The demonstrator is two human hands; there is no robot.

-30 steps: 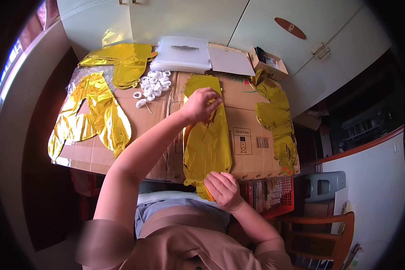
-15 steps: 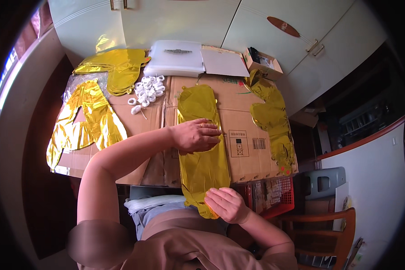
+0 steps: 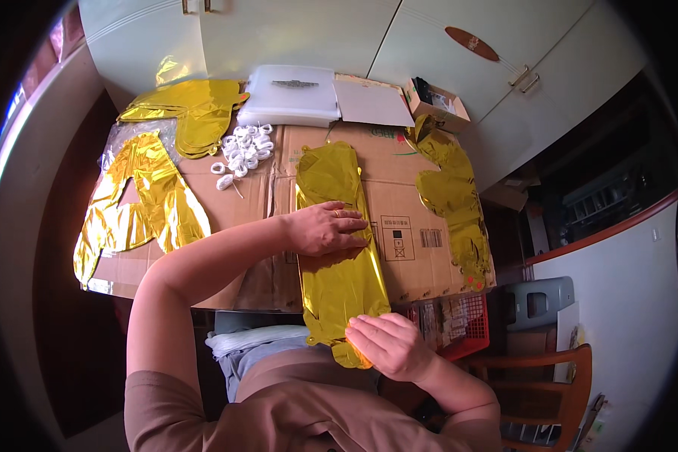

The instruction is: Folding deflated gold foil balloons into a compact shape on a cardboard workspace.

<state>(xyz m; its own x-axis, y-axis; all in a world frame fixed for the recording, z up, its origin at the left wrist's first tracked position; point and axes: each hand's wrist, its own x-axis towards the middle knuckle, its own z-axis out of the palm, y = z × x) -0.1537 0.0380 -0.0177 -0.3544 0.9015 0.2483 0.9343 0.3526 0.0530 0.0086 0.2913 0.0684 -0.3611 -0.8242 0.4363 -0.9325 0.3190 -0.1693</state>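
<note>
A long, flat gold foil balloon (image 3: 340, 290), uninflated, runs from the middle of the cardboard toward me, and its near end hangs over the edge. My left hand (image 3: 325, 228) rests across its middle with the fingers stretched out flat. Down at the near end, my right hand (image 3: 392, 346) is closed, thumb and fingers pinching the foil's right edge just in front of my body. What lies under each palm is hidden.
Left of me lie an A-shaped gold foil balloon (image 3: 147, 196), more gold foil pieces (image 3: 203, 113) and several white string coils (image 3: 242, 151). A stack of clear plastic bags (image 3: 290, 102) is at the back. Gold foil (image 3: 452, 196) and a small box (image 3: 448, 113) are right. A red basket (image 3: 471, 324) sits below.
The right hand has shifted slightly right, drawing the near end of the foil a little with it. My left hand stays on the foil's middle. The whole view has tilted slightly.
</note>
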